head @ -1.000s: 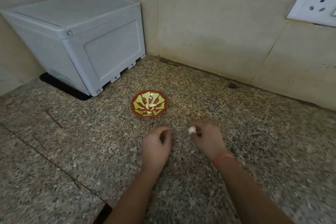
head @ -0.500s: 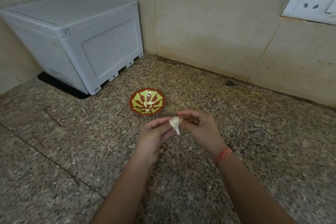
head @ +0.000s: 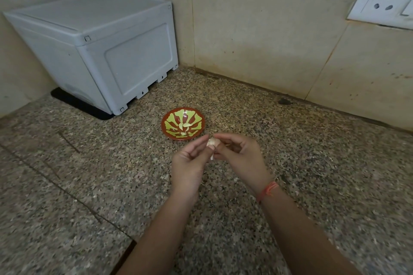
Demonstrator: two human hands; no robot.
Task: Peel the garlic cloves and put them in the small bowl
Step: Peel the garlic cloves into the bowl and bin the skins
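Your left hand and right hand both pinch one garlic clove, whitish with loose papery skin, above the counter, just beside the small bowl holding pale peeled cloves.

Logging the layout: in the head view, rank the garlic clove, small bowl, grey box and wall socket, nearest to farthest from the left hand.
1. garlic clove, pinched by the left hand.
2. small bowl, just beyond it.
3. grey box, back left corner.
4. wall socket, far right, on the wall.
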